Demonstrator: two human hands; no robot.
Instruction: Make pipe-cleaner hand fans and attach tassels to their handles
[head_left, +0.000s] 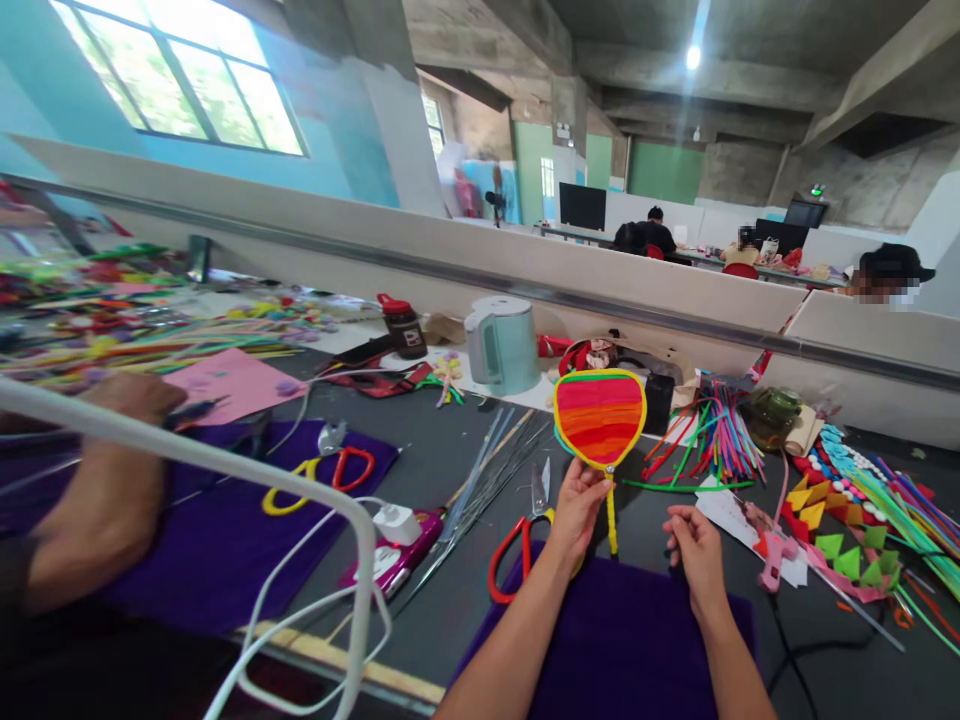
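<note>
A fan-shaped piece [600, 415] with red and orange stripes, a yellow rim and a yellow stem stands upright over the dark table. My left hand [579, 508] is closed on it where the stem meets the striped part. To the right of the stem, my right hand [691, 548] is raised with its fingers curled together; whether anything small is between them cannot be made out. A purple cloth [615, 640] lies beneath both hands. Red-handled scissors [511, 562] rest just left of my left forearm.
Pipe cleaners [724, 435], a pink glue gun [778, 558] and felt pieces [847, 550] lie at right. A kettle [514, 345] and a bottle [403, 328] stand behind. Metal rods [480, 480], a power strip [409, 550], a white cable frame and another person's arm [124, 490] are at left.
</note>
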